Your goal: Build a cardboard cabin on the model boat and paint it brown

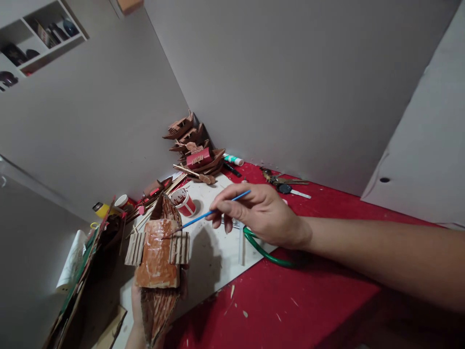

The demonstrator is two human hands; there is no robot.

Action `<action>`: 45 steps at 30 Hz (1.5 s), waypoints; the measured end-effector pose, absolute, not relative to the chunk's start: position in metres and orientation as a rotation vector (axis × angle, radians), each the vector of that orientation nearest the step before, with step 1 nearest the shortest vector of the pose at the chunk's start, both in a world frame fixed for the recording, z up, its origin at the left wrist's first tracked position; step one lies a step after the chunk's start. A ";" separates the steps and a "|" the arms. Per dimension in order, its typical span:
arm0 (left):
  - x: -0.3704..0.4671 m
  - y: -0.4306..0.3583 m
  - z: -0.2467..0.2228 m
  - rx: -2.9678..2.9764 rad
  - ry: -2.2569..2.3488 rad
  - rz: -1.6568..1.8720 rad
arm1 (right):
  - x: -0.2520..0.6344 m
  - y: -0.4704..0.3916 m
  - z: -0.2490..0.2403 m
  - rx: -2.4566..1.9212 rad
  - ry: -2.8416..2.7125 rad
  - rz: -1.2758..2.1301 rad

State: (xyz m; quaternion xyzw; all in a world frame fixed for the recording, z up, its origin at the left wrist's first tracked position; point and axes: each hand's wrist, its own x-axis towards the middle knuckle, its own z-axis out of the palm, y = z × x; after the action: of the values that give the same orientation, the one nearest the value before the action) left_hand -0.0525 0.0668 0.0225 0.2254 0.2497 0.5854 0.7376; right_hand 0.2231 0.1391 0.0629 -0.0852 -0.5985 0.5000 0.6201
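My right hand [250, 213] pinches a thin blue paintbrush [198, 219], fingers closed around its handle. The brush tip touches the curved, glossy orange-brown roof of a model boat [159, 252], near its right edge. Corrugated cardboard flaps stick out on both sides of that roof, and the boat's pointed ends look streaked with brown. From below, my left hand [137, 303] grips the boat; most of its fingers are hidden behind the hull. Just beyond the boat stands a red and white paper cup [186, 203] with dark brown smears inside.
Several finished-looking brown model boats [198, 155] are piled in the corner by the wall. A green-handled tool [265, 254] lies under my right wrist. Keys and a watch [286, 188] rest on the red table [327, 208]. Cardboard sheets [80, 276] lean at the left, near a yellow bottle [103, 209].
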 end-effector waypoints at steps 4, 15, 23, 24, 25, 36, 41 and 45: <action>-0.056 0.066 0.022 0.499 0.659 1.287 | 0.221 0.143 0.060 -0.233 -1.355 1.099; -0.066 0.065 0.010 0.529 0.663 1.330 | 0.222 0.137 0.052 -0.259 -1.534 0.904; -0.064 0.063 0.011 0.481 0.751 1.362 | 0.225 0.134 0.053 -0.221 -1.709 0.771; -0.065 0.064 0.010 0.486 0.719 1.362 | 0.225 0.134 0.053 -0.246 -1.700 0.752; -0.066 0.065 0.009 0.496 0.678 1.360 | 0.225 0.134 0.053 -0.270 -1.671 0.742; -0.070 0.063 0.006 0.505 0.700 1.335 | 0.227 0.134 0.055 -0.253 -1.717 0.579; -0.060 0.062 0.011 0.487 0.722 1.365 | 0.225 0.137 0.052 -0.099 -1.798 0.437; -0.056 0.064 0.012 0.516 0.663 1.368 | 0.226 0.137 0.052 -0.188 -1.778 0.437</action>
State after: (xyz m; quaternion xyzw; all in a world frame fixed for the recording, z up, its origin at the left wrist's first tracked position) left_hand -0.0559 0.0641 0.0125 0.2313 0.2969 0.6130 0.6946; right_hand 0.2257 0.1368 0.0519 -0.0812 -0.7686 0.1891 0.6057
